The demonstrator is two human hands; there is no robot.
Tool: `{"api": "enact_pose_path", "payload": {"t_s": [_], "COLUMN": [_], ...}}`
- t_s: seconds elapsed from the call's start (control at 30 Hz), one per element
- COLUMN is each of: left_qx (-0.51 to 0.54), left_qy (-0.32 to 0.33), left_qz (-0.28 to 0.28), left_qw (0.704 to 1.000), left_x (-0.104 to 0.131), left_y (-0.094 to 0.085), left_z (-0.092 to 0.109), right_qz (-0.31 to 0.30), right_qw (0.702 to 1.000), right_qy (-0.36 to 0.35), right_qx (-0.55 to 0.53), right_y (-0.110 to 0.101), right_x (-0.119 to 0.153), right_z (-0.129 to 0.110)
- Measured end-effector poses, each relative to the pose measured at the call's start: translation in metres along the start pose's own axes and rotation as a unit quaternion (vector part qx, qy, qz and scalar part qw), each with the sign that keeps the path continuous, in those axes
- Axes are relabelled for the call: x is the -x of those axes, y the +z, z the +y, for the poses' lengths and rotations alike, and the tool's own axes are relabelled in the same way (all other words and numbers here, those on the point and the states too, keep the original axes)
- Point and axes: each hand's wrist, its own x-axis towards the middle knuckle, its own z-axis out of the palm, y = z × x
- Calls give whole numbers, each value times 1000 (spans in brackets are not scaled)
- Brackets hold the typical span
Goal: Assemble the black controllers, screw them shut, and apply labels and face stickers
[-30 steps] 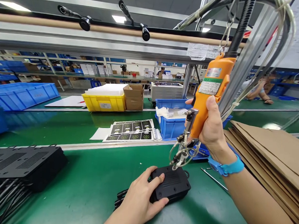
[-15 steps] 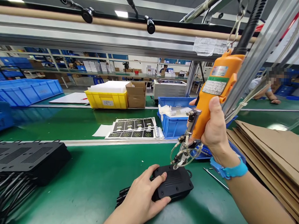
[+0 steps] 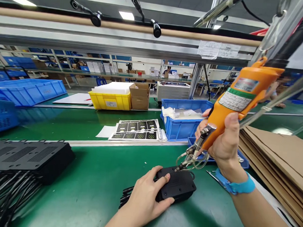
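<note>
Now left hand, spread, grips black box, hiding one end; right hand, curled round orange driver, tilts it further

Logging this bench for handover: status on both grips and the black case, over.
Left grip on black case. Right grip around tilted orange tool, tip at case's top, contact unclear. Thin tubes loop near tip.

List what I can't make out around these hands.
Head view: where the cables meet the black box, covered by the left hand.
Head view: the label on the orange tool, its print too small to read.
Head view: whether the tool's tip touches the box, too small to tell.
Head view: the row of black units, cut off by the left edge.
</note>
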Motion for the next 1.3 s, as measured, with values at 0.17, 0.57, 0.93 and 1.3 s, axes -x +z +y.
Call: {"api": "enact_pose_path", "payload": {"t_s": [0.17, 0.57, 0.93, 1.3], "left_qx": [-14, 11, 12, 0], "left_qy": [15, 12, 17, 13], "left_qz": [19, 8, 19, 10], "left_qw": [1000, 1000, 1000, 1000], "left_x": [-1, 0, 1, 2], "left_y": [3, 2, 6, 6], "left_z": [-1, 1, -2, 1], "right_qz": [37, 37, 51, 63], "right_qw": [995, 997, 995, 996], "right_qy": [-63, -1, 16, -14], "right_qx": [61, 71, 81, 68], "right_y": [4, 2, -2, -5], "right_x": [-10, 7, 25, 38], "right_z": [-50, -42, -24, -26]}}
